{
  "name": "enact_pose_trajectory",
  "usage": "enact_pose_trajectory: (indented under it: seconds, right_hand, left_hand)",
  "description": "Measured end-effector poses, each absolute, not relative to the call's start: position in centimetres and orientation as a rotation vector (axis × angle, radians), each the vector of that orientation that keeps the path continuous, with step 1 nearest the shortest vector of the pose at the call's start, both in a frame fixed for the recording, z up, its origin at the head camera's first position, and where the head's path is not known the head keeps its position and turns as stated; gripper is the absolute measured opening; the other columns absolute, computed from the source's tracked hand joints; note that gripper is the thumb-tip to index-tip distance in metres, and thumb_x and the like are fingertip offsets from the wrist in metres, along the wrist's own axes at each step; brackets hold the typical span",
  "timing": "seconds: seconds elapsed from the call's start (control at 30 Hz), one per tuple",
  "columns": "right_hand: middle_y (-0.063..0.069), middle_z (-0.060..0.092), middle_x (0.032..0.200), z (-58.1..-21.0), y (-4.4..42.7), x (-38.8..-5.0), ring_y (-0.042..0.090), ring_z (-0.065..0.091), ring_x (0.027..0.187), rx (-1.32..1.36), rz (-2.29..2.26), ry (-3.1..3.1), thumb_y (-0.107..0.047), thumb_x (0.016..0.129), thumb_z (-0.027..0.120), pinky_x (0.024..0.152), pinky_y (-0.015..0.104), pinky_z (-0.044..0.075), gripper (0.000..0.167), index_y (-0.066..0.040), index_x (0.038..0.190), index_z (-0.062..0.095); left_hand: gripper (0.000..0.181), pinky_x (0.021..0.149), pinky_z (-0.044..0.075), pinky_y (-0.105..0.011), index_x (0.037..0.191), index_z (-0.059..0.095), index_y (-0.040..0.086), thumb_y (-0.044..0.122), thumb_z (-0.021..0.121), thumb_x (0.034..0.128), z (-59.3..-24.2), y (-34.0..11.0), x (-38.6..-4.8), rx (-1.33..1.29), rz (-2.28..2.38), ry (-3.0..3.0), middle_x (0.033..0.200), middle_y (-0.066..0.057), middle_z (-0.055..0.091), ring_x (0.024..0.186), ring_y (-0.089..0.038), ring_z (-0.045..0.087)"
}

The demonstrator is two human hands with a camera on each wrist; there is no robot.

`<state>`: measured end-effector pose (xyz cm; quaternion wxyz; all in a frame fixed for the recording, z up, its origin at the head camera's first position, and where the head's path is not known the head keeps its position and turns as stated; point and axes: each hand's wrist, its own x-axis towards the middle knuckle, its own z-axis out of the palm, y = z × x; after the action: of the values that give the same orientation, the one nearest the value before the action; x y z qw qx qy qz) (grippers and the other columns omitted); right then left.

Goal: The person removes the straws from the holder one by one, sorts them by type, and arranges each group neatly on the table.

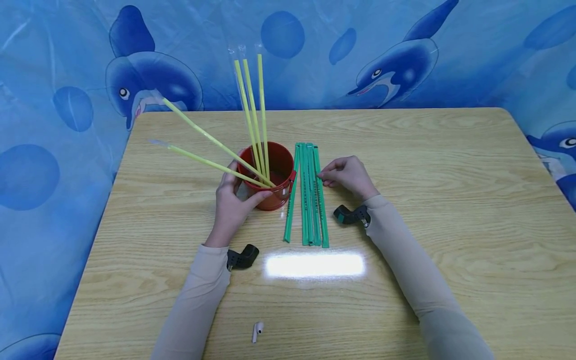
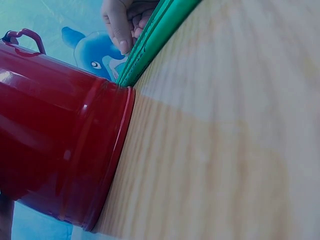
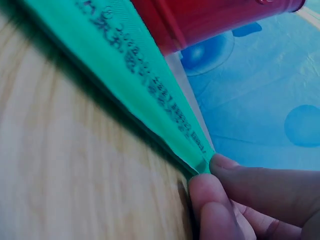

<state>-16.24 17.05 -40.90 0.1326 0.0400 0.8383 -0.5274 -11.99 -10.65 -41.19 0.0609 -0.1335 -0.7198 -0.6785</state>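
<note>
My left hand [image 1: 231,205] holds a small red metal bucket [image 1: 280,197] at its left side, the thumb across its front. Yellow straws in clear wrappers [image 1: 252,110] stand and lean out of the bucket, two of them tilted far left. Right of it lie several long, narrow green packets with dark print [image 1: 310,200], side by side on the table. My right hand [image 1: 348,175] pinches the edge of the rightmost green packet [image 3: 135,95] between thumb and finger. In the left wrist view, the bucket [image 2: 55,130] hides most of my left hand.
The wooden table [image 1: 450,200] carries a white earbud [image 1: 257,331] near its front edge. A blue sheet with dolphins [image 1: 315,75] hangs behind the table. Black wrist cameras [image 1: 243,257] sit at both wrists.
</note>
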Motion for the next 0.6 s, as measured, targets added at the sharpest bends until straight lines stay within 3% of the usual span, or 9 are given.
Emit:
enact_pose_trajectory:
  seconds: [0.6]
  right_hand:
    - [0.009, 0.069, 0.081, -41.12, 17.79, -16.31, 0.014, 0.067, 0.070, 0.142, -1.819, 2.241, -0.003, 0.087, 0.066, 0.066, 0.025, 0.056, 0.022, 0.013, 0.101, 0.063]
  left_hand:
    - [0.078, 0.106, 0.034, -0.029, 0.142, 0.040, 0.009, 0.004, 0.079, 0.0753, -41.26, -10.70, -12.09, -0.417, -2.064, -2.165, 0.136, -0.010, 0.041, 0.128, -0.017, 0.042]
